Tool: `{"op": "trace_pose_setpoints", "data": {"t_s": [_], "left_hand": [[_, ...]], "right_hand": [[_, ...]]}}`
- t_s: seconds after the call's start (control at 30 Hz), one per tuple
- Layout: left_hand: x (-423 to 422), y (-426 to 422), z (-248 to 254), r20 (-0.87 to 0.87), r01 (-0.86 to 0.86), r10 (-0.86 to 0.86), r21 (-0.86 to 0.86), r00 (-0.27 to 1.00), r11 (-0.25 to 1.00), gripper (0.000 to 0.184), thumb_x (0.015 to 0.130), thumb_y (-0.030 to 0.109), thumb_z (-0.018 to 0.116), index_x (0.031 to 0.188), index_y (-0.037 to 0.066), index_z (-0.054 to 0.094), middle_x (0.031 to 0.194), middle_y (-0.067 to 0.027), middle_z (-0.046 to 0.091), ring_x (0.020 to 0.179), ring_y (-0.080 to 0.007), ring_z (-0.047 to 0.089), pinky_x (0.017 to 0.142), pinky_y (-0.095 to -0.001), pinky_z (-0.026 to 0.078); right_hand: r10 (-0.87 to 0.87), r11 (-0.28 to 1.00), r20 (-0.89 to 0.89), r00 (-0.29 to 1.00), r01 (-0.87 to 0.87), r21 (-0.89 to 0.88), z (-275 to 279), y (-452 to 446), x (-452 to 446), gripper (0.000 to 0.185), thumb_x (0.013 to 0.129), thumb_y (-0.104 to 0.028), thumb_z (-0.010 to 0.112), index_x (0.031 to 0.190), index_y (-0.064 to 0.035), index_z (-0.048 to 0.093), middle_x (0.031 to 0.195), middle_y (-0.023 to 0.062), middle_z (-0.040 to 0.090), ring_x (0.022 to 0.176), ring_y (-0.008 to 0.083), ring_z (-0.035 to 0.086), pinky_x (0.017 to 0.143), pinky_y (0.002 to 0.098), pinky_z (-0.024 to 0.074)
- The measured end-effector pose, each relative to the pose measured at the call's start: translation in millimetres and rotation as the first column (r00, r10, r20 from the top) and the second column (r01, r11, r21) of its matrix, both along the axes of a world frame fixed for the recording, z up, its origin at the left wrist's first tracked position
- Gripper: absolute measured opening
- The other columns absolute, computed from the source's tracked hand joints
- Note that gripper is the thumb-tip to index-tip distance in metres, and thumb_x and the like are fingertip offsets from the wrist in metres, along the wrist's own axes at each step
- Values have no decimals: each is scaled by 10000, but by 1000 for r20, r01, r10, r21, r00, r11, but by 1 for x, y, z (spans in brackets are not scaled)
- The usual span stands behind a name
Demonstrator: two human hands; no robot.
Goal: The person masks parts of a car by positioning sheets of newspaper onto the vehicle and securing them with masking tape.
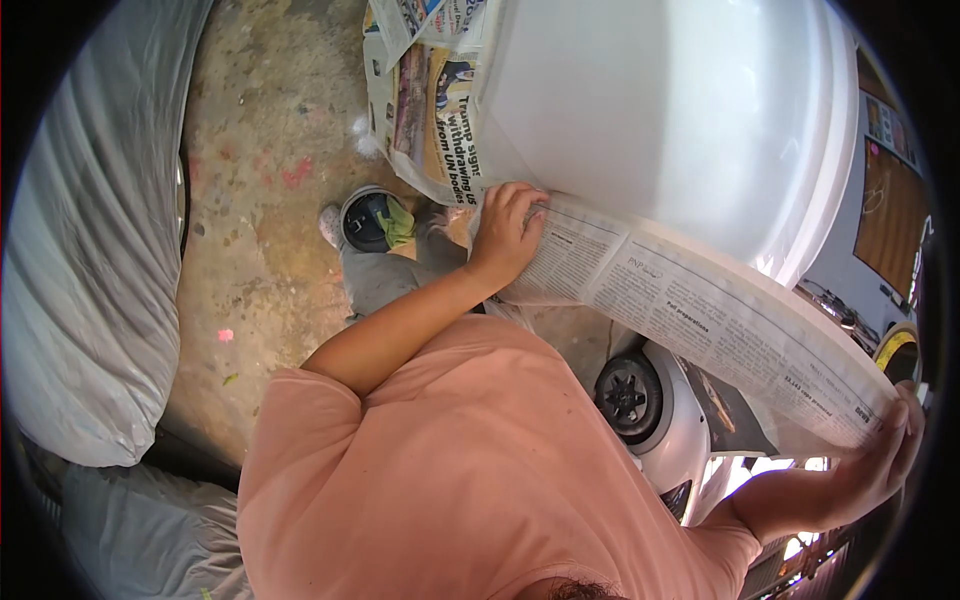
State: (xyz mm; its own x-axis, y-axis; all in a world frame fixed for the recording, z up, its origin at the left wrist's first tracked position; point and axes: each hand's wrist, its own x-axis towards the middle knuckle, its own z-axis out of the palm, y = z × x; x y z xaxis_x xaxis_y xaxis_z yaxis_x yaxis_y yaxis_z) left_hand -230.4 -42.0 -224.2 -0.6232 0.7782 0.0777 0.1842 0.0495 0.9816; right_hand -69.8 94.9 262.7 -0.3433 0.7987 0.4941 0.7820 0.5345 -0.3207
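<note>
We have a long newspaper strip (690, 300) running from the middle of our view down towards 4 o'clock, along the near edge of a glossy white panel (650, 120). Our left hand (507, 238), just past 12 o'clock, lies on the strip's inner end, its fingers bent and pressing on the paper close to the panel; we cannot tell whether the thumb pinches from beneath. Our right hand (880, 465), at 4 o'clock, is at the outer end with its fingers raised close together; what they pinch, if anything, we cannot make out.

More newspaper sheets (430, 120) hang beside the panel at 11 o'clock, meeting the strip near our left hand. A round thing with a yellow rim (884, 345) sits at 3 o'clock, near our right hand; we cannot say what it is.

We judge the step in hand to be lining the strip up with the panel's edge. From here, the next move calls for light, even tension between our hands, the inner end kept steady and the outer end eased flush, so the thin paper neither creases nor tears
</note>
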Motion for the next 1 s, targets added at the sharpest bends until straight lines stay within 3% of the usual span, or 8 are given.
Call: {"op": "trace_pose_setpoints", "data": {"t_s": [0.3,0.5,0.63,0.7,0.77,0.87,0.97,1.0], "left_hand": [[0,-1,12,192,72,-93,116,977,991,329,944,100,637,1255,-5,619,1282,-176,575,1206,-366,553,1055,-422,447],[-2,0,20,65,76,-87,147,994,986,330,941,73,646,1259,-14,636,1281,-181,595,1158,-351,602,1009,-400,491],[-7,1,22,30,99,-103,123,994,988,332,934,83,658,1250,-16,640,1259,-192,614,1143,-358,616,996,-399,502],[-9,0,29,-15,101,-100,110,995,989,333,928,84,664,1243,-20,643,1245,-198,623,1137,-362,622,987,-398,506],[-9,0,28,20,108,-111,120,994,987,337,921,108,671,1229,-27,643,1240,-196,618,1140,-376,605,998,-417,490],[-11,2,29,34,117,-122,116,992,986,343,913,114,676,1221,-33,646,1242,-194,615,1142,-384,600,998,-424,486],[-12,1,32,25,116,-120,118,992,986,339,910,110,679,1215,-35,651,1240,-194,619,1140,-383,606,992,-423,493],[-11,0,32,21,115,-118,119,993,986,337,909,110,681,1213,-35,653,1237,-193,621,1139,-383,608,990,-422,495]], "right_hand": [[-23,999,-21,1000,22,-45,11,5,15,281,1034,-227,637,1144,23,701,1115,97,675,1036,189,605,936,332,472],[-46,998,5,999,46,-51,13,4,34,290,1022,-222,643,1135,39,697,1060,115,679,933,195,620,860,335,498],[250,952,98,963,-263,157,-14,-31,30,291,986,-206,657,1106,58,686,1011,175,677,882,246,634,817,374,505],[472,865,130,872,-486,120,-17,-42,45,297,988,-209,645,1073,75,665,925,238,658,853,300,624,809,418,495],[650,752,22,759,-640,-158,4,-45,52,294,991,-196,637,1109,72,665,913,254,615,741,253,533,707,402,427],[617,775,-24,787,-612,-158,10,-50,79,314,1006,-208,629,1144,72,652,909,252,592,710,224,490,662,395,389],[515,797,-31,856,-492,-351,14,-52,36,308,1014,-198,616,1148,78,635,948,214,629,810,224,569,771,403,463],[441,856,-32,897,-431,-286,12,-47,44,312,1015,-192,615,1168,80,624,950,210,641,819,230,591,777,372,468]]}}
